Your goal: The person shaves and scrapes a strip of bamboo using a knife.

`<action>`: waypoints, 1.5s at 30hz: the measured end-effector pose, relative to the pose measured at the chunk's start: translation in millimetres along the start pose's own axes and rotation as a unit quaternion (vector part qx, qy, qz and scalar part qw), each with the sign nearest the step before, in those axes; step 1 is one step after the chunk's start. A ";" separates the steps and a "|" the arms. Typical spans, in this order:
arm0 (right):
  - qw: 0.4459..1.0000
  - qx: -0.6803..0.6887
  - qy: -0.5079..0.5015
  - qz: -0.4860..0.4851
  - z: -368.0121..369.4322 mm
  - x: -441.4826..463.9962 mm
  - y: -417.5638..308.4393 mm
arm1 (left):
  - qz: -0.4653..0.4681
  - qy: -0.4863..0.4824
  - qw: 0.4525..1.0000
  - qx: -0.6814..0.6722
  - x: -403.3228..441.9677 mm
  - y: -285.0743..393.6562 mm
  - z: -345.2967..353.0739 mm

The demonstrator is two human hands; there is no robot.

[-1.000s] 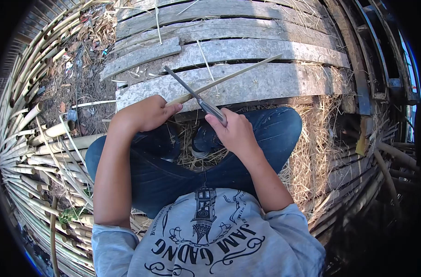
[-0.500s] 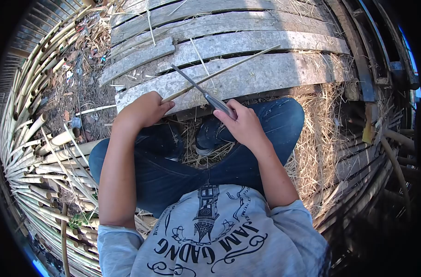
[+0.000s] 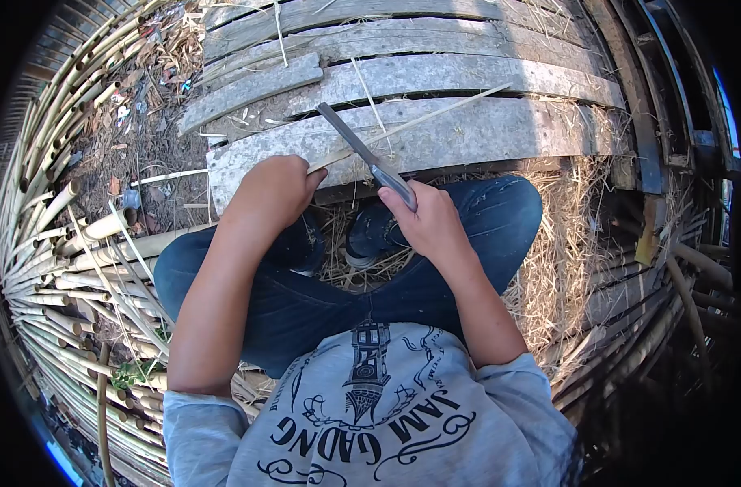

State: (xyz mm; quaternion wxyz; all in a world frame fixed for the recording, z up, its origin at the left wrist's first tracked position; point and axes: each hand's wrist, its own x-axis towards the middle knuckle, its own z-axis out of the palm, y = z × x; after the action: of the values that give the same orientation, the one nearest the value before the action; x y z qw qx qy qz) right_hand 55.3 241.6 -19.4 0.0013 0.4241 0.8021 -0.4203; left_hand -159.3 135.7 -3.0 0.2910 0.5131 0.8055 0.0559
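My left hand (image 3: pixel 279 191) is closed around the near end of a thin bamboo strip (image 3: pixel 443 112). The strip slants away to the upper right over the wooden planks (image 3: pixel 261 154). In my right hand (image 3: pixel 425 217) is the handle of a long knife (image 3: pixel 347 134), its dark blade pointing up and left. The blade crosses the strip a short way from my left hand; whether the two touch I cannot tell. Both hands are above my bent knees, at the near edge of the planks.
Many cut bamboo poles (image 3: pixel 110 227) are stacked on the left. A short loose board (image 3: pixel 252 91) lies on the planks, with thin slivers (image 3: pixel 369 93) nearby. Straw-like shavings (image 3: pixel 561 235) cover the right side, beside wooden beams (image 3: pixel 634 105).
The knife blade has turned so that more of its flat side shows. The bamboo strip has rolled to a paler face, and my left hand has shifted slightly right.
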 end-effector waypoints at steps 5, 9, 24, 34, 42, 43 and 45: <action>0.993 -0.109 0.037 0.035 -21.9 -5.6 13.1 | 0.009 -0.005 1.000 -0.007 -6.7 21.5 -1.7; 0.990 -0.123 0.068 0.016 -18.5 -7.4 28.6 | 0.041 -0.003 0.999 -0.028 -8.5 19.7 5.9; 0.971 -0.210 0.115 -0.007 -25.8 -15.9 40.7 | 0.029 -0.008 0.998 -0.051 -19.5 26.1 2.7; 0.982 -0.185 0.013 -0.026 -19.4 -41.1 23.6 | 0.014 -0.013 0.997 -0.078 -64.6 38.8 22.1; 0.965 -0.252 0.037 -0.068 -37.7 -54.5 68.6 | -0.050 -0.050 0.982 -0.174 -96.1 60.2 52.7; 0.965 -0.250 0.035 -0.065 -38.5 -56.3 69.8 | -0.050 -0.045 0.982 -0.175 -98.0 61.9 53.1; 0.960 -0.267 0.035 -0.080 -41.5 -55.8 69.9 | -0.049 -0.041 0.983 -0.174 -101.8 64.9 55.4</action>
State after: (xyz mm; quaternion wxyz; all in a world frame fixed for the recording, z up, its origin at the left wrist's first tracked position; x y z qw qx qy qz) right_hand 153.4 251.8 -19.6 0.0526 0.3570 0.9161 -0.1747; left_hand -47.6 67.0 18.4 0.4108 0.4161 0.7954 0.1597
